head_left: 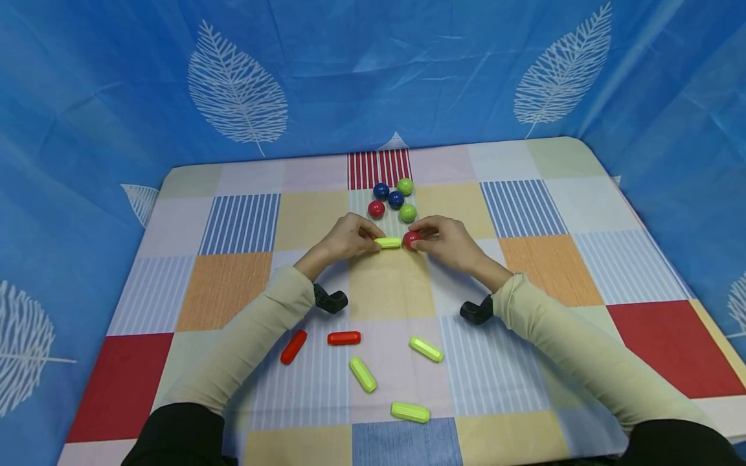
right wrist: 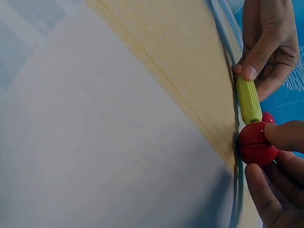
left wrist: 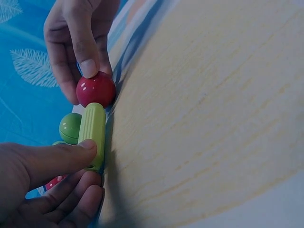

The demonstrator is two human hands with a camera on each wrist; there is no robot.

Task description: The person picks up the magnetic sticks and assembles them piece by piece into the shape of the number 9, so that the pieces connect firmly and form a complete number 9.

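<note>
Near the middle of the table, my left hand (head_left: 350,237) pinches a yellow-green ribbed rod (head_left: 388,243) between thumb and fingers. My right hand (head_left: 447,243) grips a glossy red ball (head_left: 410,241) just to the right of it. In the left wrist view the end of the rod (left wrist: 93,128) meets the underside of the red ball (left wrist: 96,90). The right wrist view shows a seam line round the ball (right wrist: 258,143), with the rod's end (right wrist: 249,99) right at it. Fingers of both hands partly cover the two pieces.
Beyond the hands lie two blue balls (head_left: 395,199), two green balls (head_left: 408,213) and another red ball (head_left: 376,209). Nearer the front are two red rods (head_left: 344,338) and three yellow-green rods (head_left: 410,411). A patchwork cloth (head_left: 315,285) covers the table; a blue leaf-print curtain (head_left: 373,71) surrounds it.
</note>
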